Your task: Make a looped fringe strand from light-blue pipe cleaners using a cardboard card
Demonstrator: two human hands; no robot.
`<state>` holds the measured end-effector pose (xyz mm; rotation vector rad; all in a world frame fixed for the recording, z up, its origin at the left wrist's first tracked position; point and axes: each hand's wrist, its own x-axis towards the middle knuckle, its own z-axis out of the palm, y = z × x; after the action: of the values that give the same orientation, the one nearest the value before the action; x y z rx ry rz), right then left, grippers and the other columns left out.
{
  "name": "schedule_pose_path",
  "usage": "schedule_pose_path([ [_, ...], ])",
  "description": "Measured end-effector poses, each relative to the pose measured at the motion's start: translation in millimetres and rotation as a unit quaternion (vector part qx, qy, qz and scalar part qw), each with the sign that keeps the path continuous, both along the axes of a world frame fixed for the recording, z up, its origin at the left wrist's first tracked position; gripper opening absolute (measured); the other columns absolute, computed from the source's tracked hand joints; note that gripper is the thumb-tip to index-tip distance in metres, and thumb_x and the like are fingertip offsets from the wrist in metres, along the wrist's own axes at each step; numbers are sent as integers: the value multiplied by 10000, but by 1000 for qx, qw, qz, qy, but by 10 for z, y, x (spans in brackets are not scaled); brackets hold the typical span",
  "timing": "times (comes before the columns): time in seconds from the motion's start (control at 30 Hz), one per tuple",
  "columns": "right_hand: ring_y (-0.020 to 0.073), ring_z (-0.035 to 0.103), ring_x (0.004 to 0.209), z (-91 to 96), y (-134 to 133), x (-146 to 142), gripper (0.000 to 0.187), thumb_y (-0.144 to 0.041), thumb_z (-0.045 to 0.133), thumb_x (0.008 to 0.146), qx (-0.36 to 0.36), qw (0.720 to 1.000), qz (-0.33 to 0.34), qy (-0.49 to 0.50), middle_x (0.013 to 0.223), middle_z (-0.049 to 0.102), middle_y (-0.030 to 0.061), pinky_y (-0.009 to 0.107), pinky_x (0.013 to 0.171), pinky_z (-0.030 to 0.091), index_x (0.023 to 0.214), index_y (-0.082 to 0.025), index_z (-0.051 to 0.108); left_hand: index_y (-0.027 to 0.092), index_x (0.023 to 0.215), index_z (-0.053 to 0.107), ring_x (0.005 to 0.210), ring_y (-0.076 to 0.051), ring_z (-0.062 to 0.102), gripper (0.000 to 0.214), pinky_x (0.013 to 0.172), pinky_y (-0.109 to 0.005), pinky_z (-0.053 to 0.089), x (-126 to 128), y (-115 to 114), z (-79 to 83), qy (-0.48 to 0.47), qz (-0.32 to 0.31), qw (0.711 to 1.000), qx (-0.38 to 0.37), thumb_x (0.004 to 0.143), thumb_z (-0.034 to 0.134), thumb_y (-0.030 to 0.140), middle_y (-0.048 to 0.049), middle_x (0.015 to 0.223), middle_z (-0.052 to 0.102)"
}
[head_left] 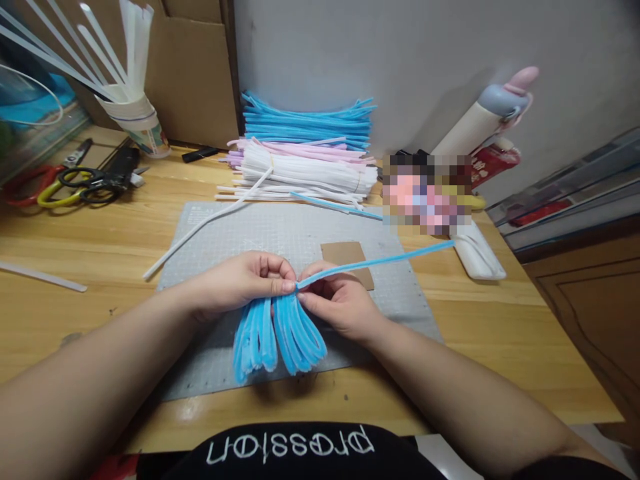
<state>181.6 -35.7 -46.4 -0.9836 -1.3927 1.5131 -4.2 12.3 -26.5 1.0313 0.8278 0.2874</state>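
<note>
A looped bundle of blue fuzzy stems (300,333) hangs below the hands in two clumps, long axis running toward the wearer, loop ends nearest. At its gathered top, the left hand (250,277) pinches between thumb and curled fingers; the right hand (345,303), thumb at the same knot, grips narrowly, its fingers partly hidden. From there a free blue stem (380,263) points rightward and slightly away, crossing over a cardboard piece (343,252) just beyond the right hand. A grey cutting mat (285,233) lies beneath the hands on the wooden surface (50,320). Beyond the left hand a white stem (175,247) slants; well right of the right hand rests a white case (480,257). Farther off, white bundled stems (305,167) lie straight ahead, with scissors (47,195) and a cup (143,127) to the left.
</note>
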Motion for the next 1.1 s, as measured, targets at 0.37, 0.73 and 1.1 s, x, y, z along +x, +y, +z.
schedule_pose_path([
  [0.37, 119, 579, 762, -13, -18, 19, 91, -188, 639, 787, 50, 999, 11, -7, 827, 609, -10, 290, 727, 476, 859, -220, 593, 138, 801, 631, 570, -68, 546, 254, 539, -169, 433, -19, -36, 9, -6, 0, 999, -49, 705, 756, 338, 6, 679, 620],
  [0.73, 139, 587, 806, 12, 12, 122, 171, -117, 558, 846, 297, 947, 39, -116, 854, 619, 30, 297, 732, 489, 952, -210, 654, 127, 732, 636, 501, -49, 434, 243, 493, -157, 353, -56, -11, -16, -9, -74, 996, -52, 711, 746, 343, 36, 582, 542],
  [1.1, 235, 521, 1069, 34, 15, 149, 336, -170, 573, 774, 427, 858, -103, -266, 1118, 564, 72, 449, 941, 386, 1096, -244, 515, 133, 759, 586, 541, -46, 429, 220, 522, -156, 346, -64, -12, 83, -10, -62, 996, 67, 770, 690, 326, 48, 622, 518],
])
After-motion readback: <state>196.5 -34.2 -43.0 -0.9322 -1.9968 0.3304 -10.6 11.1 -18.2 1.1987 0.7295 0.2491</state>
